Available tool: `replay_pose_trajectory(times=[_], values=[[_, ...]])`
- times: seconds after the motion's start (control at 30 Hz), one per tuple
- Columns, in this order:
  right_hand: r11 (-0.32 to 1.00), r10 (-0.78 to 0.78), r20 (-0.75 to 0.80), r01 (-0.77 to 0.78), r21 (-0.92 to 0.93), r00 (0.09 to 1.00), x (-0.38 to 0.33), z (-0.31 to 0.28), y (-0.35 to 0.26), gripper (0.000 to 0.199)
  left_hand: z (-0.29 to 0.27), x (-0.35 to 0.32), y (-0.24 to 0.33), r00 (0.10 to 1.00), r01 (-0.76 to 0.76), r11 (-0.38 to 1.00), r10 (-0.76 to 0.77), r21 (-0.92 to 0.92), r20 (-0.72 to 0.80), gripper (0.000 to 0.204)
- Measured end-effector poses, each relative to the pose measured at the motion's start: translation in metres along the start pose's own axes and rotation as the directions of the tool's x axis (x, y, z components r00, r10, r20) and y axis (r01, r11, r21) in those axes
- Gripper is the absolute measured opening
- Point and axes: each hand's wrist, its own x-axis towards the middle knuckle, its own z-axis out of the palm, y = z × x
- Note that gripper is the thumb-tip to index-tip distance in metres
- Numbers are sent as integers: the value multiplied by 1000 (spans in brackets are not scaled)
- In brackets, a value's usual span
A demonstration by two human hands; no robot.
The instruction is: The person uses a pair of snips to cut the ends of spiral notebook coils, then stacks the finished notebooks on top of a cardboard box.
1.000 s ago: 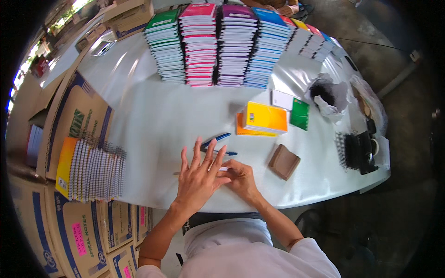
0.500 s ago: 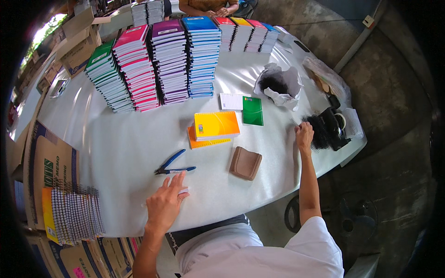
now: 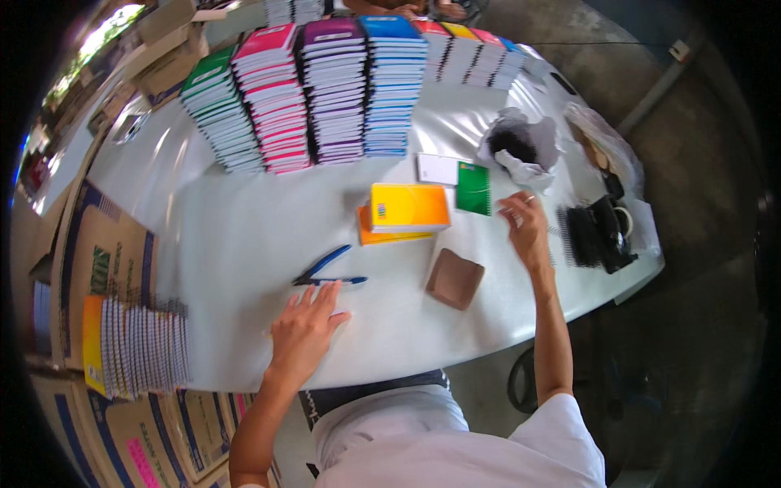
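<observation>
My left hand point(image 3: 306, 332) lies low over the white table, fingers stretched out beside the lower handle of blue-handled pliers point(image 3: 325, 267). A small whitish piece shows by its thumb; its kind is unclear. My right hand point(image 3: 527, 229) is raised between the green notebook point(image 3: 473, 188) and a bunch of black wire binding coils point(image 3: 582, 236). Its fingertips are drawn together, and what they hold, if anything, I cannot make out. Between my hands stand a brown block point(image 3: 455, 279) and a stack of yellow notebooks point(image 3: 409, 206). A white notepad point(image 3: 438, 168) adjoins the green notebook.
Tall stacks of green, pink, purple and blue notebooks point(image 3: 338, 98) line the far side. A crumpled paper-lined container point(image 3: 521, 148) holds dark material. Coil-bound notebooks point(image 3: 138, 346) and cardboard boxes point(image 3: 110, 264) stand left. A plastic bag point(image 3: 606, 146) lies right. Another person's arm shows behind.
My right hand has come away from the black coils toward the green notebook. My left hand remains by the pliers, its fingers flatter. The whole view has shifted somewhat.
</observation>
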Motion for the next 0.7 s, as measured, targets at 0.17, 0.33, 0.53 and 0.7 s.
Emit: replay_pose_trajectory(times=[0.17,0.33,0.53,0.7], values=[[814,-231,384,-38,579,894,-49,56,-164,23,2,-1,0,1000,-1,996,1,84,-6,53],[699,-248,464,-175,694,850,-54,81,-183,22,3,-2,-2,999,35,999,-35,7,34,53],[629,-327,537,-246,738,778,-50,85,-170,24,1,2,-5,997,15,1000,-15,-2,74,54],[779,-348,557,-99,619,754,-43,72,-180,21,2,0,-7,998,24,1000,-24,0,59,54]])
